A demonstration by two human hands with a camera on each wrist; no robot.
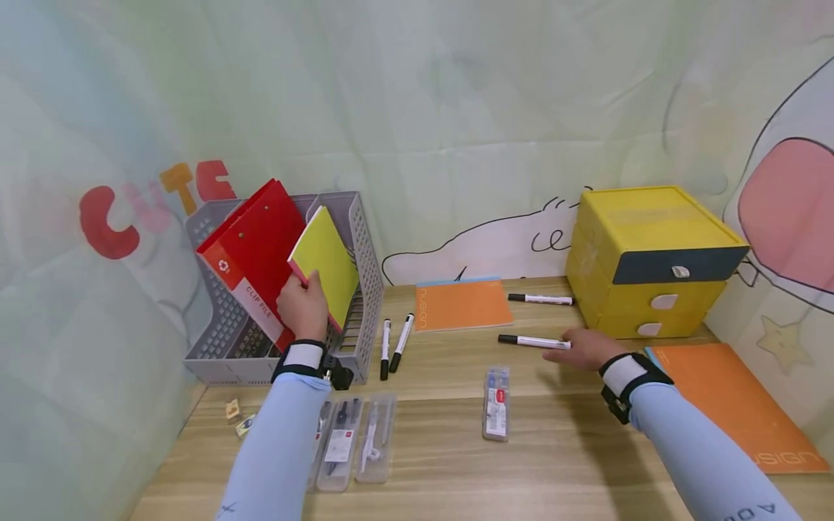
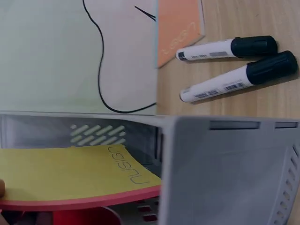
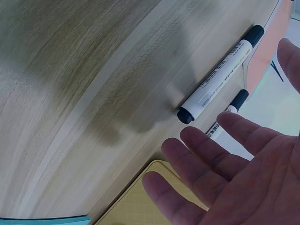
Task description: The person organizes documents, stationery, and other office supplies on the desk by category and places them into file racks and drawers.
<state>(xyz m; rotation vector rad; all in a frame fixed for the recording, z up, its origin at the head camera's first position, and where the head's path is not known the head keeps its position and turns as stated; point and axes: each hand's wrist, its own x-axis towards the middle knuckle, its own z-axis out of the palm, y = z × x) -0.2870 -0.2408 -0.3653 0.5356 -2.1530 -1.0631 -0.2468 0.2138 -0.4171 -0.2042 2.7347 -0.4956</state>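
My left hand [image 1: 304,304] grips the lower near edge of a yellow notebook [image 1: 330,260] with a pink edge, which leans in the right part of a grey file rack [image 1: 368,289]. In the left wrist view the notebook [image 2: 75,173] lies inside the rack's wall [image 2: 225,164], with a fingertip at its left edge. A red clip file [image 1: 263,239] tilts in the rack beside that hand. My right hand [image 1: 586,349] hovers at the end of a black-capped white marker [image 1: 534,341]. The right wrist view has its fingers spread and extended beside the marker [image 3: 220,77], holding nothing.
A second marker [image 1: 541,299] and an orange notebook [image 1: 464,304] lie behind. Two markers [image 1: 401,342] lie beside the rack. Clear cases [image 1: 339,445], a small case [image 1: 496,405] and erasers [image 1: 232,410] are nearer. Yellow drawers [image 1: 651,260] and another orange notebook [image 1: 736,398] are right.
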